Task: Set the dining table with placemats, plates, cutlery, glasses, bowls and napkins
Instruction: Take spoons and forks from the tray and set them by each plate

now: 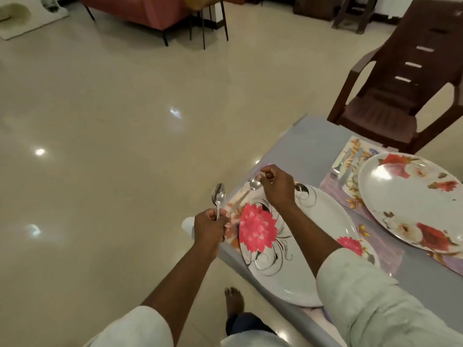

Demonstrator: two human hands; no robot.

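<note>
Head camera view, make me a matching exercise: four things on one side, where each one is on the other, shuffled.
Things:
1. Upright steel spoon
2. Steel spoon with bowl hanging down
3. White oval plate with pink flower
4. Brown plastic chair

Places:
A. on the near placemat
B. at the table's far end
C. in the left hand
D. in the right hand

Pairs: 1-C, 2-D, 3-A, 4-B

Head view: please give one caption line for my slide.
Each hand holds a spoon beside a floral plate.
</note>
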